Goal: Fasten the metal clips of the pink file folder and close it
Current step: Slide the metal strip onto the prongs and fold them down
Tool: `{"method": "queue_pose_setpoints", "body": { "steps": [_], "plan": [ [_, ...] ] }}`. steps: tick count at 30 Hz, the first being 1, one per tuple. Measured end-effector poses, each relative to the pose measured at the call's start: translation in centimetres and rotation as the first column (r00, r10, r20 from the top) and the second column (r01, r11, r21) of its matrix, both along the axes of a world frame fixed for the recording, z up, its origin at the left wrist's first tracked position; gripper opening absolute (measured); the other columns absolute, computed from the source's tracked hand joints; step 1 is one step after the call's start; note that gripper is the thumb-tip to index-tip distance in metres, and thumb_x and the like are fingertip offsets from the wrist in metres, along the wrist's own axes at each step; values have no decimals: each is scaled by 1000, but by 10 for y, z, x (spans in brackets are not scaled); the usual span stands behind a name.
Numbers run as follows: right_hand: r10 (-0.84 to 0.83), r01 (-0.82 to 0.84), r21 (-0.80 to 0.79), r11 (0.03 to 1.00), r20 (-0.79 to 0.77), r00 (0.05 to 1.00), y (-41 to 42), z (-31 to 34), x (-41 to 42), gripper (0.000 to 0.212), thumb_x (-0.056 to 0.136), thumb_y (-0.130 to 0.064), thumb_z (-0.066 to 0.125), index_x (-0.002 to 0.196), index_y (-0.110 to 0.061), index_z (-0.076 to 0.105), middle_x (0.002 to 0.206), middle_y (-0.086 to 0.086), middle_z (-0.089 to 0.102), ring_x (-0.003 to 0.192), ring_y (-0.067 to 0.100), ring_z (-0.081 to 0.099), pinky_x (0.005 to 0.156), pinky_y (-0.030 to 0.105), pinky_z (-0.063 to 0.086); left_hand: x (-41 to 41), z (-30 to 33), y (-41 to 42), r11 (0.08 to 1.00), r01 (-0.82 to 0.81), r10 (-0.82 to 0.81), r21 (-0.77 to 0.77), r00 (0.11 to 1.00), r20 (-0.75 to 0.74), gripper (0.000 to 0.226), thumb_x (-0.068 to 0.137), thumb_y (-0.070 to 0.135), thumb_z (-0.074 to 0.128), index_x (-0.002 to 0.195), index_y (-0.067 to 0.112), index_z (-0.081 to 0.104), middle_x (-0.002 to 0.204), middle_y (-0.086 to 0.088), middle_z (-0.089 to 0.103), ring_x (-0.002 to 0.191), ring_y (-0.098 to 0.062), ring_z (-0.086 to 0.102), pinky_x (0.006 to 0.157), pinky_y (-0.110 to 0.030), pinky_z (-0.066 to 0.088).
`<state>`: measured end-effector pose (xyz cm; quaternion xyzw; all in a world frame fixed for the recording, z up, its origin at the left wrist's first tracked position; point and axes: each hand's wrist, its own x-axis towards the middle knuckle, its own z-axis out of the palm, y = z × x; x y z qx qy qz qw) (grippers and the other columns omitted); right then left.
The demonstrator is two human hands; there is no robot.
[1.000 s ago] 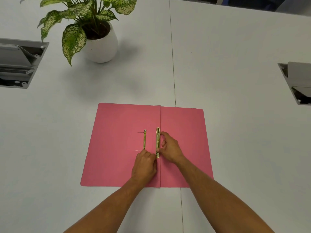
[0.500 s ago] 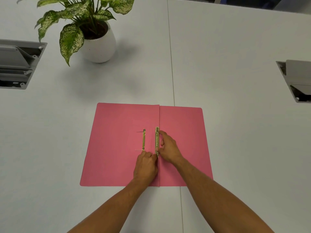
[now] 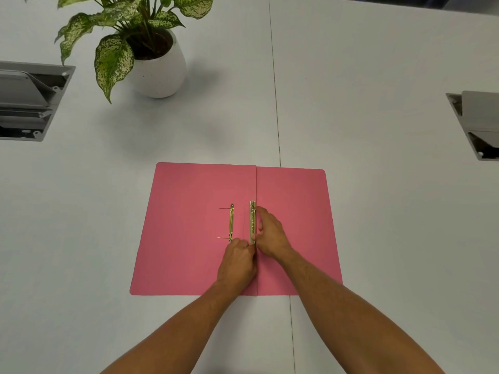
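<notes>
Pink file folder (image 3: 189, 225): lies open and flat on the surface (image 3: 378, 76).
Loose clip bar (image 3: 231, 223): just left of the grip, thin prongs pointing left.
Left hand (image 3: 237, 263): curled, fingertips pinching the near end of the spine clip bar (image 3: 252, 220).
Right hand (image 3: 270, 232): fingers pressed flat along that bar's right edge.
Handling advice: steady the bar with the right hand, work one end at a time, keep the cover flat.
</notes>
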<state>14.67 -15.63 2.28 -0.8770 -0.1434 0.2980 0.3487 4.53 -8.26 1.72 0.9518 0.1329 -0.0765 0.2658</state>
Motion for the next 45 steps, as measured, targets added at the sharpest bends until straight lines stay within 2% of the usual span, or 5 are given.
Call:
{"method": "queue_pose_setpoints", "body": {
  "steps": [17, 26, 32, 39, 45],
  "plan": [
    [6, -6, -9, 1000, 4, 1000, 0, -2, 2, 76, 73, 4, 67, 138, -24, 37, 96, 2, 46, 83, 15, 46, 58, 14, 35, -10, -4, 3, 982, 171, -174, 80, 984, 46, 4, 63, -1, 65, 62, 3, 64, 56, -12, 60, 58, -30, 53, 55, -32, 43],
    [-2, 3, 18, 1000, -8, 1000, -3, 0, 4, 75, 71, 2, 66, 136, -23, 40, 94, 1, 46, 70, 1, 41, 52, 3, 38, 10, -9, 24, 991, -1, 30, -134, 976, 216, 9, 85, 11, 60, 89, 6, 67, 82, -10, 59, 78, -26, 51, 68, -40, 46],
    [8, -9, 23, 1000, 22, 1000, -4, 0, 7, 60, 72, 2, 64, 128, -16, 51, 85, 2, 50, 77, 16, 47, 69, 29, 47, 45, -23, 53, 981, 187, -175, -59, 970, 168, 43, 82, 27, 66, 119, 6, 62, 122, -13, 62, 106, -33, 55, 91, -44, 47],
    [-106, 116, 60, 991, -150, 983, -2, 3, 20, 48, 76, 9, 41, 113, -15, 62, 71, 1, 58, 68, 19, 57, 69, 39, 57, 53, -23, 55, 958, 276, -284, 82, 952, 111, 42, 63, 13, 82, 103, 6, 72, 111, -14, 69, 95, -37, 62, 79, -43, 55],
    [-88, 88, 5, 996, 61, 994, 12, 6, 39, 18, 82, -3, 63, 98, -8, 69, 76, 0, 66, 64, 4, 58, 58, 2, 43, 53, -22, 52, 947, 287, -305, 144, 944, 126, 28, 71, 13, 70, 98, 3, 70, 105, -13, 68, 95, -36, 60, 79, -44, 53]
  ]
}}
